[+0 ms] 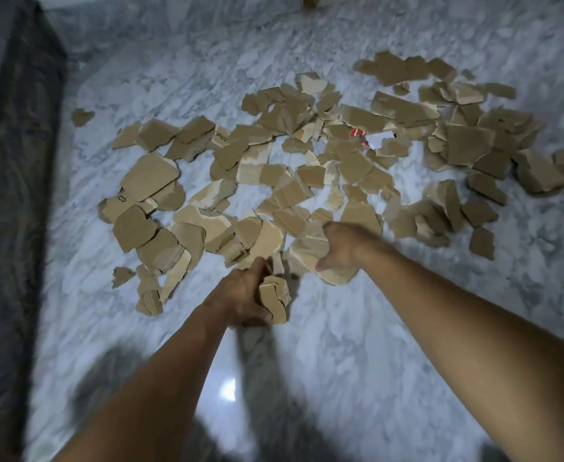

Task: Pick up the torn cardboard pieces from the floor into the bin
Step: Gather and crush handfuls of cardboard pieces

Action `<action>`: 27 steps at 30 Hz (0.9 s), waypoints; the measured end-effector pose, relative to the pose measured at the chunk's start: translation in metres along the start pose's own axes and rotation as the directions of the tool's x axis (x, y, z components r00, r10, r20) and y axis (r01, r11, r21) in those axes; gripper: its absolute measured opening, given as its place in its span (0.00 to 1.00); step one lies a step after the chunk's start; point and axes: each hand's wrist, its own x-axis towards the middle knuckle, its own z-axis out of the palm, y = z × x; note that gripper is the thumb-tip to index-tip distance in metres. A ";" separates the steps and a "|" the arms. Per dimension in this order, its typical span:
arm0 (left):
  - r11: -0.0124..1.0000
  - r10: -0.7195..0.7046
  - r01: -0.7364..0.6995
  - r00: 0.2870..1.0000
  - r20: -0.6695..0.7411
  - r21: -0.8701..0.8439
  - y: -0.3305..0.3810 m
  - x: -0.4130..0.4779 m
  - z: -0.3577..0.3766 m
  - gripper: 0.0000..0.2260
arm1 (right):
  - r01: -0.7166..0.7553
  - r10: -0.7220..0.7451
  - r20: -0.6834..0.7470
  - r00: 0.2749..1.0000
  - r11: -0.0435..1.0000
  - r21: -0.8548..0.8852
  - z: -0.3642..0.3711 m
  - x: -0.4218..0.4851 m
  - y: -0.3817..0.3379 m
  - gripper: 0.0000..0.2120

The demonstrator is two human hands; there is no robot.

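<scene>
1. Head view, floor [357,345]: pale grey-white marble, glossy, with a bright glare spot near the bottom centre. A dark upholstered edge [10,195] runs down the left side.
2. Torn cardboard pieces [300,155]: many brown, ragged-edged scraps spread in a broad band across the floor, overlapping in places. Some show a paler torn inner layer; a few carry dark printed letters. One red-and-white printed scrap [367,136] lies among them, right of centre.
3. Left hand [244,301]: closed around a small stack of pieces [275,300], held on edge at the near rim of the spread, apparently to gather several before carrying.
4. Right hand [338,250]: fingers curled over a larger pale piece [307,258] at the near rim, thumb down, clamping it. Whether it is lifted clear of the floor is unclear.
5. Bin: not in view; its position cannot be told.
6. Progress, by judgement: early, since most scraps lie on the floor, well apart from both hands.
</scene>
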 end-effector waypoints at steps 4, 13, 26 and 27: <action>1.000 -0.005 0.004 1.000 0.017 0.027 -0.021 -0.007 -0.009 0.32 | 0.079 -0.078 0.014 0.997 0.983 -0.166 0.024 0.013 -0.021 0.32; 0.998 -0.038 0.037 0.999 0.012 0.050 -0.017 -0.008 0.004 0.30 | 0.093 -0.115 -0.166 0.979 0.986 -0.138 0.046 0.000 -0.018 0.38; 0.967 -0.029 0.038 0.999 -0.037 0.253 0.006 0.014 0.009 0.33 | -0.055 0.037 -0.133 0.990 0.989 -0.139 0.052 -0.048 0.053 0.30; 0.964 -0.043 0.054 0.998 -0.047 0.260 0.006 0.014 0.011 0.33 | -0.072 0.048 -0.179 0.983 0.989 -0.127 0.063 -0.052 0.056 0.31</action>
